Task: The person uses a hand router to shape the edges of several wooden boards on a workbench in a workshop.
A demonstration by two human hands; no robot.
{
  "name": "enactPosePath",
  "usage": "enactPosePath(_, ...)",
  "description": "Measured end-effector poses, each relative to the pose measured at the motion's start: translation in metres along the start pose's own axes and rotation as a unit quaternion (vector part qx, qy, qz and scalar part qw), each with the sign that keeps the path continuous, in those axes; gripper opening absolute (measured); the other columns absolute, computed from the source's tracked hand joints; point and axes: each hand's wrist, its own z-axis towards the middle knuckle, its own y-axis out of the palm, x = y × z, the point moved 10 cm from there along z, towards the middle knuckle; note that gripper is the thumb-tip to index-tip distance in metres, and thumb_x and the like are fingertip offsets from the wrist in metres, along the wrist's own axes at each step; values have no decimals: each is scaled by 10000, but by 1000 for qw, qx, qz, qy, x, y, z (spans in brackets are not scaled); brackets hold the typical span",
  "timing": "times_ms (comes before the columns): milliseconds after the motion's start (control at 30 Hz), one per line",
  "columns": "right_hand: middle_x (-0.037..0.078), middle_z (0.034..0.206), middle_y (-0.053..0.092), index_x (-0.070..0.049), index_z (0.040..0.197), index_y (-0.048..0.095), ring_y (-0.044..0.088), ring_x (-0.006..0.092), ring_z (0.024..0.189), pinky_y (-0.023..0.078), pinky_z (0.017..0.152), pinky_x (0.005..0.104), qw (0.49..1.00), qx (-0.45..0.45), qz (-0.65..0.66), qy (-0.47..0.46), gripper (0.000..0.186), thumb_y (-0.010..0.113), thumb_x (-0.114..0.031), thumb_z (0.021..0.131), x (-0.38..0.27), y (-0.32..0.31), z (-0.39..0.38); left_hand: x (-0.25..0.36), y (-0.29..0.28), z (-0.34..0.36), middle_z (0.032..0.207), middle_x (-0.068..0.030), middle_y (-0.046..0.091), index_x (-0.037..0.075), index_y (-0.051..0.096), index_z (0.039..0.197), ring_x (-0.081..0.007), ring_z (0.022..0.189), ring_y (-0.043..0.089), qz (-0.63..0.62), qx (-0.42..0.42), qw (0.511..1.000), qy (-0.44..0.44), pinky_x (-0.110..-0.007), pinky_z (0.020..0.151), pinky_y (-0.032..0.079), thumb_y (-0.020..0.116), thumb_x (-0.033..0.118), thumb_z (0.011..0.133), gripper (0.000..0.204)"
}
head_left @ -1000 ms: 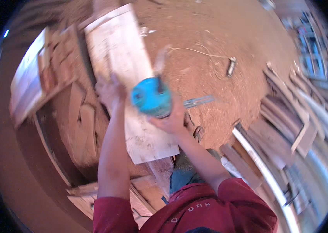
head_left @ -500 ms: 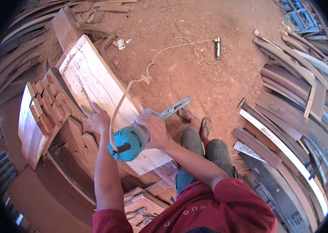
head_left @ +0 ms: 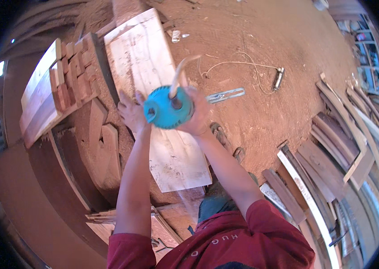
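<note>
A teal router (head_left: 164, 110) with a pale cord stands on a long, light wooden board (head_left: 176, 166), about midway along it. My right hand (head_left: 199, 112) is wrapped round the router's right side, slightly blurred. A slotted metal guide (head_left: 226, 95) sticks out to the right past the board's edge. Beside the router, my left hand (head_left: 131, 112) rests at the board's left edge with fingers spread, holding nothing. The router's base and the cutting point are hidden under its body.
Small wooden blocks (head_left: 70, 78) sit on a slanted panel at the left. A cord runs over the dusty floor to a power strip (head_left: 279, 78). Stacked planks (head_left: 333, 139) line the right side. My sandalled feet (head_left: 220, 134) stand right of the board.
The router and my right hand have moved farther up along the board, away from my body. My left hand stays at the left edge. The whole view has shifted.
</note>
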Motion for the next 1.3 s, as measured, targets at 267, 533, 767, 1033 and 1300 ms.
enactPosePath(267, 178, 1023, 681, 12, 1214, 604, 702, 355, 895, 560, 771, 441, 999, 18, 30, -10, 966, 969, -576, 540, 27, 40, 43, 1, -7, -1, 1415, -250, 483, 131, 357, 1576, -403, 1257, 509, 18, 43, 999, 8, -549, 1023, 427, 485, 547, 1012, 712)
enactPosePath(533, 192, 989, 678, 11, 1205, 599, 692, 362, 843, 557, 721, 436, 999, 43, -3, -28, 871, 919, -513, 587, 47, 66, 82, 0, -8, -1, 1427, -247, 475, 141, 369, 1579, -397, 1283, 489, 7, 30, 999, -7, -556, 1034, 412, 498, 541, 1003, 713)
enactPosePath(767, 166, 1011, 699, 12, 1233, 569, 710, 301, 876, 574, 783, 407, 999, 32, 29, -34, 781, 915, -353, 636, 55, 94, 121, -1, -10, -1, 1386, -274, 506, 147, 383, 1570, -428, 1262, 508, 4, 53, 999, -5, -574, 1036, 412, 497, 550, 1001, 706)
enactPosePath(1033, 184, 1141, 669, 32, 1350, 500, 687, 319, 1014, 547, 886, 406, 998, 26, -13, -57, 886, 898, -374, 672, 54, 115, 156, -2, -12, -1, 1392, -293, 496, 137, 371, 1575, -450, 1275, 500, -11, 34, 999, -4, -584, 1030, 419, 514, 530, 1000, 711)
enactPosePath(1300, 186, 1080, 685, 29, 1306, 540, 698, 338, 958, 554, 836, 427, 995, 42, 36, -84, 861, 904, -377, 640, 66, 131, 177, -3, -8, 0, 1409, -292, 484, 130, 357, 1584, -450, 1278, 499, -9, 36, 999, 0, -587, 1024, 424, 524, 552, 986, 750)
